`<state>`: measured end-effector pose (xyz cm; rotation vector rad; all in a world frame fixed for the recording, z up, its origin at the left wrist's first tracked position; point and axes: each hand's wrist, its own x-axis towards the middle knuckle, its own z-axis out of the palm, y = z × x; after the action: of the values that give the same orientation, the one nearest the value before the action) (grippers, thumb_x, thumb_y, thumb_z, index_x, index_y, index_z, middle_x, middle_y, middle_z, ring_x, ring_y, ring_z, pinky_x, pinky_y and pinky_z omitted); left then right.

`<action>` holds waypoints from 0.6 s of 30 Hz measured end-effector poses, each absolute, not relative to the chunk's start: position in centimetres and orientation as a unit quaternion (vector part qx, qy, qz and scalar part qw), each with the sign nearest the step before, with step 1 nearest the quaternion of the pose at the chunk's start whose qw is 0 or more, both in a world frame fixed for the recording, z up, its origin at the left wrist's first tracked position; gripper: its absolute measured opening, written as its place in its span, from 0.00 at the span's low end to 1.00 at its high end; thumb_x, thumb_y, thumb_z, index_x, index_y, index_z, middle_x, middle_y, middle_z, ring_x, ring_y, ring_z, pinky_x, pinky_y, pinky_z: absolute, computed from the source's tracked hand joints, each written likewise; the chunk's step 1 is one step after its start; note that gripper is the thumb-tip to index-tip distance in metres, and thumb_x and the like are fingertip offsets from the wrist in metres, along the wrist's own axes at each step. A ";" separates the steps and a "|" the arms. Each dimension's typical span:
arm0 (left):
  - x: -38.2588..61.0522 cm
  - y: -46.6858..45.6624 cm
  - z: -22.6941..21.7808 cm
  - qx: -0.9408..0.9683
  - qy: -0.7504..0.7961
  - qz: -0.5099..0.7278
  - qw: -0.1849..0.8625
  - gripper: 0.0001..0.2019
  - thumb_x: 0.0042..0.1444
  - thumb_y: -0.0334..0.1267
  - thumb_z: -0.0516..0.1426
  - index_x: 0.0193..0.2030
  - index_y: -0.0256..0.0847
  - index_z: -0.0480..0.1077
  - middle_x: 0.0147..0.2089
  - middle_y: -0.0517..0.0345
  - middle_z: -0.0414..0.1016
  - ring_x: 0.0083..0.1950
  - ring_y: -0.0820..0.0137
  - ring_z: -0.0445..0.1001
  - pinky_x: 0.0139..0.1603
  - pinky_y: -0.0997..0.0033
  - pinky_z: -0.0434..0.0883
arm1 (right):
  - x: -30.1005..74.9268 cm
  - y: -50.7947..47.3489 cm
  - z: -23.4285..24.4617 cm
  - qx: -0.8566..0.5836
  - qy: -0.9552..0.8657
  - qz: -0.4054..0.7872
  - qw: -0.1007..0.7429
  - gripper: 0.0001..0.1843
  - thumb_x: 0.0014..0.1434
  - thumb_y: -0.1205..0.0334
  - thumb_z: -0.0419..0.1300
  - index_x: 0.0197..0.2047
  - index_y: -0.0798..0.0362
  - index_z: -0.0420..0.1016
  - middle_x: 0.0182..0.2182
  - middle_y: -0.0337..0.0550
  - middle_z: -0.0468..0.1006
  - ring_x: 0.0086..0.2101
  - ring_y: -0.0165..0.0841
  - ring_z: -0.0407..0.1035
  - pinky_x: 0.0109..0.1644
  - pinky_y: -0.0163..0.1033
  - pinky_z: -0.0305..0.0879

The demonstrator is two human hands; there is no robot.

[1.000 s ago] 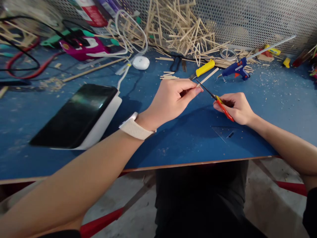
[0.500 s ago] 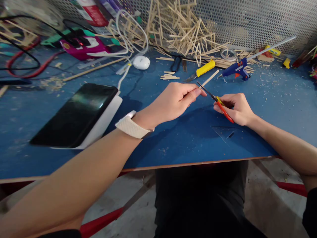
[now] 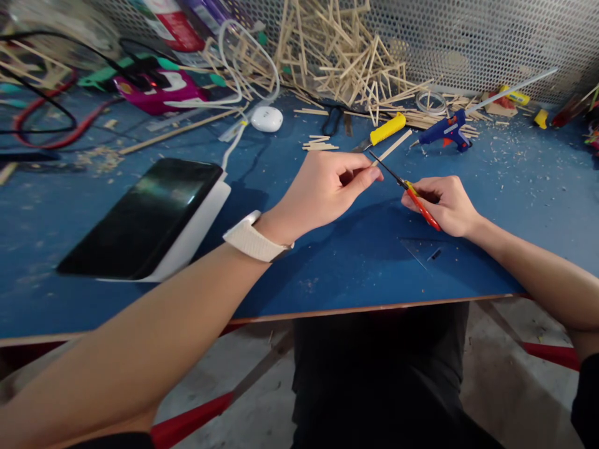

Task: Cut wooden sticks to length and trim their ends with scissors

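Note:
My left hand [image 3: 327, 187], with a white watch band on the wrist, pinches a thin wooden stick [image 3: 395, 144] that points up and to the right. My right hand [image 3: 447, 202] is closed round the red and yellow handles of a small pair of scissors [image 3: 406, 185]. The dark blades reach left and meet the stick right by my left fingertips. Both hands hover just above the blue table [image 3: 327, 268].
A yellow-handled knife [image 3: 384, 131] and a blue glue gun [image 3: 447, 131] lie just behind my hands. A heap of wooden sticks [image 3: 346, 56] fills the back. A phone on a white stand [image 3: 145, 218] sits at left, with cables and a pink tool [image 3: 159, 87] behind.
My left hand dipped slightly right and down, then came back to nearly where it was. The scissors stay at the stick.

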<state>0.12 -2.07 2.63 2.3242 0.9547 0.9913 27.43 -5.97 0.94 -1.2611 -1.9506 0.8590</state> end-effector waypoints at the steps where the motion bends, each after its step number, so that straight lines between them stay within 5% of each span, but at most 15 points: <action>1: 0.1 -2.1 2.6 0.840 0.346 0.359 0.215 0.17 0.77 0.45 0.59 0.41 0.39 0.85 0.30 0.58 0.74 0.27 0.69 0.64 0.30 0.67 0.59 | 27.4 -6.0 1.0 -0.481 -0.744 0.328 0.328 0.40 0.68 0.23 0.69 0.27 0.52 0.73 0.26 0.36 0.66 0.30 0.29 0.54 0.35 0.43 0.51; 5: 0.2 -2.1 2.9 0.833 0.332 0.362 0.255 0.19 0.82 0.47 0.56 0.46 0.38 0.84 0.27 0.61 0.70 0.26 0.69 0.65 0.29 0.68 0.62 | 27.4 -6.0 1.2 -0.475 -0.741 0.339 0.332 0.40 0.68 0.21 0.69 0.28 0.52 0.73 0.26 0.36 0.66 0.29 0.29 0.54 0.35 0.43 0.51; 9: 0.3 -2.1 3.4 0.817 0.309 0.365 0.322 0.23 0.85 0.50 0.55 0.39 0.40 0.78 0.30 0.57 0.74 0.25 0.71 0.70 0.30 0.69 0.70 | 27.4 -6.0 1.1 -0.468 -0.744 0.336 0.339 0.41 0.67 0.20 0.69 0.27 0.51 0.72 0.26 0.36 0.67 0.30 0.29 0.55 0.35 0.43 0.51; 18: 0.2 -2.1 3.9 0.779 0.337 0.361 0.388 0.20 0.76 0.57 0.64 0.36 0.48 0.79 0.29 0.60 0.76 0.25 0.70 0.68 0.25 0.62 0.63 | 27.6 -5.9 1.0 -0.460 -0.767 0.299 0.334 0.39 0.70 0.23 0.68 0.27 0.51 0.73 0.25 0.36 0.68 0.29 0.29 0.54 0.35 0.43 0.53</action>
<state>0.18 -2.11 3.86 1.9809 0.8577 0.9179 27.60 -5.91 1.00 -1.2005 -2.0015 0.7796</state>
